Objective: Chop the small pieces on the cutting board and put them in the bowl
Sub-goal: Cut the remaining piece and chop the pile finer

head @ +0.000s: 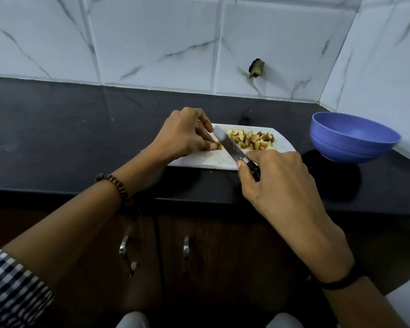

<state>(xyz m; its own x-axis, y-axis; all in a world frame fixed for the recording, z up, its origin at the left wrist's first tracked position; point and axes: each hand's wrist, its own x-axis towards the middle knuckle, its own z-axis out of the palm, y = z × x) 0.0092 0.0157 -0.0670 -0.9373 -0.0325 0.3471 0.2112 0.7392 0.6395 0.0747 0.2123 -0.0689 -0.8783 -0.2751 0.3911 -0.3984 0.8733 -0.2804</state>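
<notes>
Left hand [187, 134] is pinching one small brown-skinned piece [219, 146] between thumb and fingertips on the left part of the white cutting board [208, 162], fingers curled. I'm reading that as pinning it so it isn't rolling while keeping the tips back from the edge. Right hand [277, 183] is wrapping the dark handle of the kitchen knife [229, 144], thumb and forefinger choked up near the blade for control. Blade is lying diagonally across the board, tip pointing toward the wall, edge right beside the held piece; can't tell if it's touching. The pile of chunks [251, 139], pale flesh and brown skin, probably potato, is sitting on the far right of the board, across the blade from the held piece. So it's looking like uncut on the left, done on the right, on the bowl side. Blue bowl [353, 138] is standing on the counter to the right, near the board but apart; no pieces are showing in the part of its inside that's visible, so I'm judging nothing has been transferred yet. Board is sitting toward the front edge of a glossy black countertop [69, 138]. White marble-pattern tiled wall [152, 43] is running behind and turning a corner at right, with a broken hole [256, 68] in one tile. Dark wooden cabinet doors [223, 256] with metal handles [186, 247] are showing below.
</notes>
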